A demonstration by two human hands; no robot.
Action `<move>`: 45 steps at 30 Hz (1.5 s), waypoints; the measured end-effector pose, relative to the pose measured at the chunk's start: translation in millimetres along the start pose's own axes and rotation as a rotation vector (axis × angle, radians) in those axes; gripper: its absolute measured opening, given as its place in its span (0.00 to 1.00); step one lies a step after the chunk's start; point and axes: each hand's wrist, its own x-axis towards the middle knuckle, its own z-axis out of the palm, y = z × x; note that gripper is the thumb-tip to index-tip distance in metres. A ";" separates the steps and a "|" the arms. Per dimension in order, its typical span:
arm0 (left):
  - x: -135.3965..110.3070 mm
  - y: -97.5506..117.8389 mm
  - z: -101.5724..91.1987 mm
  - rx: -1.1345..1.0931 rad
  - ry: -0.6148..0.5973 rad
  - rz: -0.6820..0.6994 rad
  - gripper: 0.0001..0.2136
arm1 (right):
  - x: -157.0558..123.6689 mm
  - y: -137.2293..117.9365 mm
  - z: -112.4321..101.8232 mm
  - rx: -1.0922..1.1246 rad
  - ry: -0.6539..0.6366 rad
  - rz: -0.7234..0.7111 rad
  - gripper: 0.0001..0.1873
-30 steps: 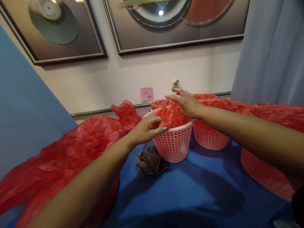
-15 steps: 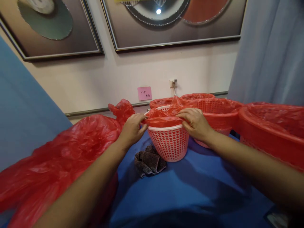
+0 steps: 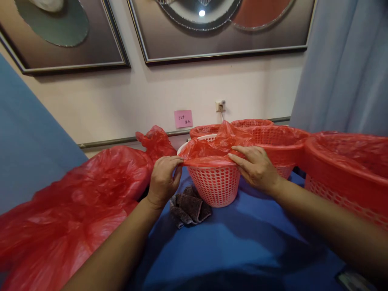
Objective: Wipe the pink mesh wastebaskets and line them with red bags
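A white perforated plastic basket [image 3: 214, 188] stands in front of me, with a red plastic bag [image 3: 209, 161] lining it and folded over the near rim. My left hand [image 3: 165, 180] pinches the bag's folded edge at the left of the rim. On the opposite side, my right hand [image 3: 257, 167] has its fingertips on the bag at the right of the rim, closed lightly on the edge. The rest of the bag stands loose and crumpled toward the back. A crumpled dark cloth [image 3: 190, 206] lies just left of the basket's base.
Several bag-lined baskets, including a large one [image 3: 345, 173], stand to the right and behind. A big heap of red plastic bag [image 3: 91, 194] fills the left. Blue cloth [image 3: 248, 246] covers the surface. Behind is a wall with a pink note [image 3: 183, 119] and a socket [image 3: 220, 106].
The bag's front edge has come down over the near rim, covering the white strip. Both hands have moved slightly lower, and my right fingers are more stretched out.
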 end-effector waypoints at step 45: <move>-12.8 28.6 12.2 -0.175 0.029 -0.438 0.19 | 5.1 -25.4 52.2 0.304 0.055 0.266 0.18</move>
